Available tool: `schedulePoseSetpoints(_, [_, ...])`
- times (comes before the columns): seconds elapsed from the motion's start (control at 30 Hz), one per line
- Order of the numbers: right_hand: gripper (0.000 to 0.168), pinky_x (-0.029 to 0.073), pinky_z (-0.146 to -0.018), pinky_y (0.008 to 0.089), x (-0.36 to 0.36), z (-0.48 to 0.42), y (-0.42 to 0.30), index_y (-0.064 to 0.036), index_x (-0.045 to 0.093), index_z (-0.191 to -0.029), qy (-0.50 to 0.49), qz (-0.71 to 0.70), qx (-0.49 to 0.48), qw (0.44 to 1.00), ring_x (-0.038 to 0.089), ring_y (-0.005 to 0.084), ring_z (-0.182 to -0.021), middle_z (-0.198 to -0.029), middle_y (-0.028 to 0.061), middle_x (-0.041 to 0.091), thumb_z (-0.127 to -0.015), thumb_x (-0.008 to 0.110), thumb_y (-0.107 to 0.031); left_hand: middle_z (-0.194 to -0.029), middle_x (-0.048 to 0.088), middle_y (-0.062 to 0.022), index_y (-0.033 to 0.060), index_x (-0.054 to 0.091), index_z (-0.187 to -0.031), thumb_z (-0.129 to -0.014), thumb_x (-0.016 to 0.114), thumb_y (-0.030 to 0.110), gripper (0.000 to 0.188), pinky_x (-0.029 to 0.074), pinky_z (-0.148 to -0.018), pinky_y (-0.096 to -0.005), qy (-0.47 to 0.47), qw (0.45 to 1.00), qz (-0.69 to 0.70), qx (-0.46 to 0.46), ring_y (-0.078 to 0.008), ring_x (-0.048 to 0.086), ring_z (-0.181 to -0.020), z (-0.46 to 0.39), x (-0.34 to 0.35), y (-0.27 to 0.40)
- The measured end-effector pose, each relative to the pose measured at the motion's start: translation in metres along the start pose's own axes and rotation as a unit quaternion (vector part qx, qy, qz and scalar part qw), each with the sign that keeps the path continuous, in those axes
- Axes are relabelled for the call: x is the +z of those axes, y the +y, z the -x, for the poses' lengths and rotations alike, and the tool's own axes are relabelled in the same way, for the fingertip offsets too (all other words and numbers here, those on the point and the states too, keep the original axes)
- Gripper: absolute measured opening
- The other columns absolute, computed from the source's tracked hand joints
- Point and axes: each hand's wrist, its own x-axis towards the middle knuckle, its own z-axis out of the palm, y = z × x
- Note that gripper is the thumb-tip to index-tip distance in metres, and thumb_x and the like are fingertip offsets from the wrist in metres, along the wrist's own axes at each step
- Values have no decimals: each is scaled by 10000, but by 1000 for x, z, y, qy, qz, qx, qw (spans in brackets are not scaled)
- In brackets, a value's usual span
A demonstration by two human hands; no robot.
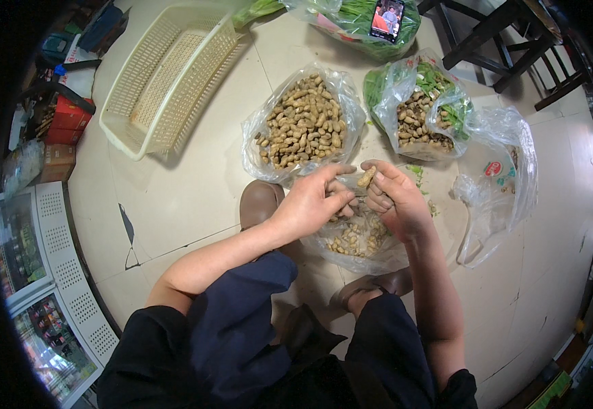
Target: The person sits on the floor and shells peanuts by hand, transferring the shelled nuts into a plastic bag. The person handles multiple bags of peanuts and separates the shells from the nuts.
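Observation:
An unshelled peanut (pixel 366 177) is pinched between the thumb and fingertips of my right hand (pixel 398 199). Close on its left, my left hand (pixel 318 197) has its index finger stretched towards the peanut and its other fingers curled; whether they hold anything is hidden. Beneath both hands a clear plastic bag (pixel 393 260) lies spread between my shoes, with smaller, pale peanuts (pixel 355 239) in it. Just beyond my left hand, another open plastic bag (pixel 252 140) is heaped with unshelled peanuts (pixel 306 120).
A bag of peanuts and green leaves (pixel 419 115) stands at the right, beside a crumpled plastic bag (pixel 500 168). Behind are a cream plastic basket (pixel 161 82), bagged greens (pixel 347 25) with a phone (pixel 387 20) on top, and a dark wooden stool (pixel 506 41).

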Motion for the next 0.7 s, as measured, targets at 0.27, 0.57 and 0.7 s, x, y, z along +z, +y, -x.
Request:
schedulePoseSetpoints(0.27, [260, 309, -536, 203, -1, -7, 11, 5, 501, -1196, -9, -28, 15, 999, 345, 49, -578, -719, -42, 424, -969, 489, -120, -728, 609, -25, -29, 537, -1044, -947, 555, 125, 183, 480, -655, -233, 12, 999, 34, 13, -83, 589, -733, -5, -2, -20])
schedulePoseSetpoints(0.57, [144, 339, -562, 206, 5, -30, 20, -32, 541, -1070, 53, 68, 34, 996, 400, 57, -627, -804, -26, 502, -948, 513, -103, -669, 557, -97, 31, 543, -837, -885, 614, 217, 205, 445, -589, -315, 13, 976, -212, 57, -149, 520, -608, 1, -9, -28])
schedulePoseSetpoints(0.7, [102, 397, -647, 240, 17, -66, 26, -44, 528, -1018, 157, -52, 64, 984, 478, 112, -739, -864, 18, 543, -927, 516, -90, -780, 634, -197, 47, 590, -926, -878, 579, 218, 178, 498, -685, -436, -142, 946, -287, 52, -352, 639, -743, 6, 2, -45])
